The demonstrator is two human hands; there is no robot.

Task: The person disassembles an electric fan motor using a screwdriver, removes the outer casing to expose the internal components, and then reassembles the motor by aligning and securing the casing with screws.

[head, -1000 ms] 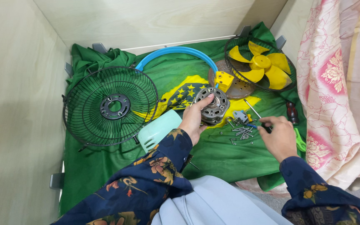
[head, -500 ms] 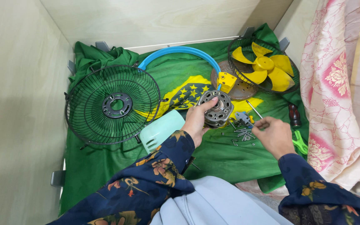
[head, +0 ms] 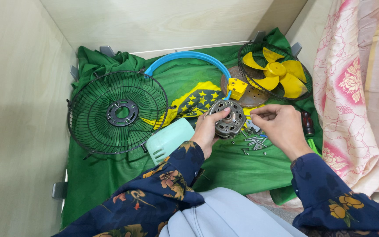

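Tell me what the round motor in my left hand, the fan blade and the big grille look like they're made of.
Motor: bare metal, probably cast aluminium, judging by its dull silver-grey sheen. Fan blade: likely plastic, a smooth, even, glossy yellow. Grille: thin metal wire, seemingly painted or coated dark, since you see the green cloth through it.

single head view, looking steeply down, close over hands (head: 242, 129) and green cloth (head: 110, 175) on floor.
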